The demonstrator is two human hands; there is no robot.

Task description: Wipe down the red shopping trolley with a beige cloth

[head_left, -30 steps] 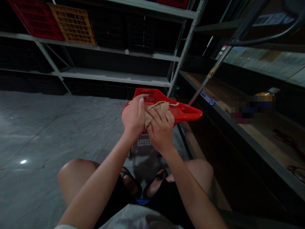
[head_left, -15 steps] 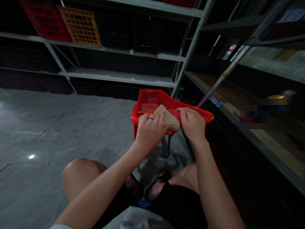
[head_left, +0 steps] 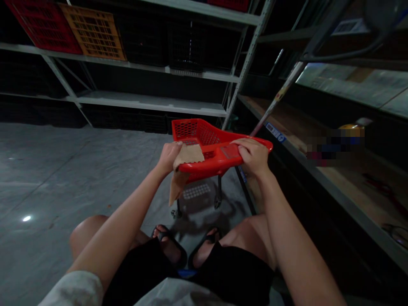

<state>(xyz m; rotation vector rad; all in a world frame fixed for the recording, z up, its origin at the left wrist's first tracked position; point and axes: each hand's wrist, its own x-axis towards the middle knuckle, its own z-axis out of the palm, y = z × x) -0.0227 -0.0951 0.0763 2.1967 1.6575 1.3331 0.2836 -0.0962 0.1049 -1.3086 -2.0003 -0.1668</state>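
Note:
A small red plastic shopping cart (head_left: 212, 163) stands in front of my knees, its basket perforated and its legs on casters. My left hand (head_left: 170, 158) is closed on a tan cloth (head_left: 190, 155) at the left corner of the cart's rim. The cloth has a zigzag edge; part lies over the rim and part hangs down outside it. My right hand (head_left: 254, 155) is wrapped round the right end of the cart's red handle bar. A greyish rectangular panel shows on the bar between the hands.
Metal shelving (head_left: 153, 102) at the back holds a red crate (head_left: 44, 27), a yellow crate (head_left: 95, 32) and several black ones. A wooden-topped shelf (head_left: 347, 178) runs close along the right, with a slanting metal post (head_left: 279, 95). Grey concrete floor (head_left: 63, 170) lies left.
My left hand has moved left with the cloth, from the middle of the handle bar to its left corner. My right hand still grips the right end. The view has shifted slightly.

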